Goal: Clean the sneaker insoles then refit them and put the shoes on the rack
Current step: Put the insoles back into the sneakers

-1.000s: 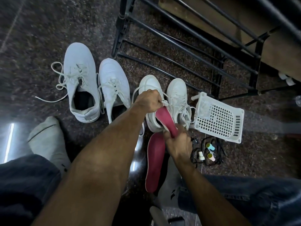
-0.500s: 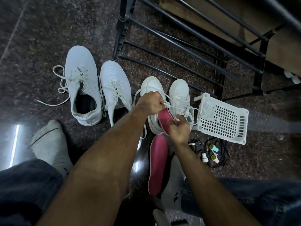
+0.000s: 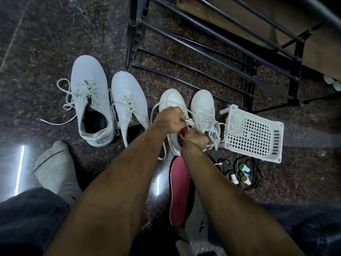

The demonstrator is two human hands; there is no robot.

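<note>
red insole [image 3: 184,130] pinched under right grip [image 3: 196,140], entering sneaker [image 3: 172,143].

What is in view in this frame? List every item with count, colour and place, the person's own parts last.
Large white lace-up sneakers: 2, white, on the floor at left, side by side.
Smaller white lace-up sneakers: 2, white, on the floor at centre, toes toward the rack.
Red foam insole in shoe: 1, red, mostly pushed into the left one of the smaller pair.
Red foam insole on floor: 1, red, lying behind that shoe.
Black metal shoe rack: 1, black, top right.
White perforated plastic basket: 1, white, right of the smaller pair.
Small oddments with black cords: several, mixed colours, below the basket.
Grey socked feet: 2, grey, lower left and bottom centre.
Left hand: holds the shoe open.
Right hand: pushes the insole in.
</note>
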